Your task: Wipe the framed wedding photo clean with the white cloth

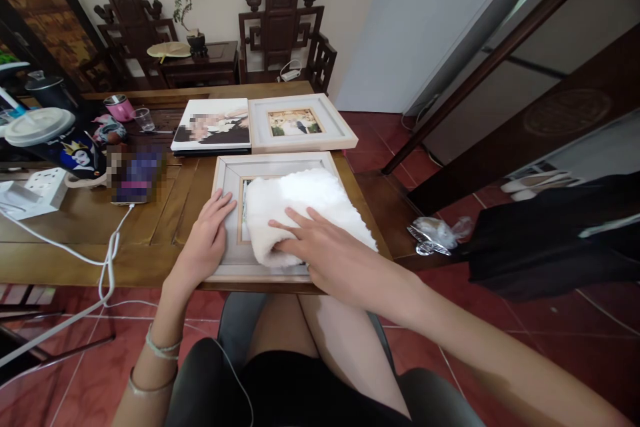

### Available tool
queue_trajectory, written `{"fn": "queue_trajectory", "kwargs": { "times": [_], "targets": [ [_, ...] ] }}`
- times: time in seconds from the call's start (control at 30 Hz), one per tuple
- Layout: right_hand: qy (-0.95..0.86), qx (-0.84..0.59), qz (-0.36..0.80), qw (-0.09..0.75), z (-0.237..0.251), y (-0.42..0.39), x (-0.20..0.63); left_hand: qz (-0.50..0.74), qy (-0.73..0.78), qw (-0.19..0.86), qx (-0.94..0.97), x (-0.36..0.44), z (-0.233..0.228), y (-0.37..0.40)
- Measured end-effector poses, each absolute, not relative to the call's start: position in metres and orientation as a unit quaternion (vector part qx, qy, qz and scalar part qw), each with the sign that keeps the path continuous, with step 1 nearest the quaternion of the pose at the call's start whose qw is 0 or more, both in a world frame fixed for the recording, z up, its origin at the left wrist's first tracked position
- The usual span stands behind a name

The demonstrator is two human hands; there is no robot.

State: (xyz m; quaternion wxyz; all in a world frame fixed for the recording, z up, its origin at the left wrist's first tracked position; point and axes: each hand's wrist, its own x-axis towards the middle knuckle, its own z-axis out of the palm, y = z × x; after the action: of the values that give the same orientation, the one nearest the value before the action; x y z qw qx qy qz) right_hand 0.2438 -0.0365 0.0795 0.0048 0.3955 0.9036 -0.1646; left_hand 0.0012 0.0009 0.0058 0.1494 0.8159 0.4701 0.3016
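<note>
A light wooden picture frame (pixel 227 177) lies flat at the table's near edge. Across its middle and right part is a folded, fluffy white cloth (pixel 325 193), hiding most of the picture inside. My right hand (pixel 320 243) holds this cloth against the frame, some fingers spread over its top and others tucked at the near fold. On the frame's left side rests my left hand (pixel 207 237), fingers stretched out and nothing in them. Just behind lie a second framed photo (pixel 296 123) and a white-edged photo album (pixel 215 125).
To the left are a phone (pixel 137 177) on a charging cable, a large lidded cup (pixel 60 140), a white power strip (pixel 40 190), a pink mug (pixel 119 108) and a small clear cup (pixel 144 120). A dark wooden chair (pixel 500 113) stands to the right.
</note>
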Motion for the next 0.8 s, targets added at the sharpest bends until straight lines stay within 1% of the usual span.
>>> {"fn": "queue_trajectory", "kwargs": {
  "times": [0.13,0.3,0.43,0.5,0.7,0.8],
  "targets": [
    [0.9,0.404,-0.163,0.005,0.079,-0.043,0.243,0.296,0.475,0.154,0.814,0.001,0.007,0.001],
    [0.902,0.405,-0.146,-0.019,0.069,-0.032,0.242,0.295,0.468,0.143,0.821,0.001,0.005,0.001],
    [0.9,0.418,-0.107,-0.059,0.061,-0.02,0.242,0.298,0.467,0.135,0.821,0.001,0.005,0.002],
    [0.901,0.419,-0.095,-0.064,0.06,-0.018,0.243,0.298,0.468,0.134,0.821,0.001,0.005,0.001],
    [0.905,0.4,-0.143,-0.023,0.073,-0.033,0.243,0.294,0.471,0.138,0.82,0.001,0.006,0.001],
    [0.907,0.395,-0.147,-0.009,0.075,-0.041,0.243,0.295,0.468,0.138,0.821,0.001,0.006,0.002]
  ]
}}
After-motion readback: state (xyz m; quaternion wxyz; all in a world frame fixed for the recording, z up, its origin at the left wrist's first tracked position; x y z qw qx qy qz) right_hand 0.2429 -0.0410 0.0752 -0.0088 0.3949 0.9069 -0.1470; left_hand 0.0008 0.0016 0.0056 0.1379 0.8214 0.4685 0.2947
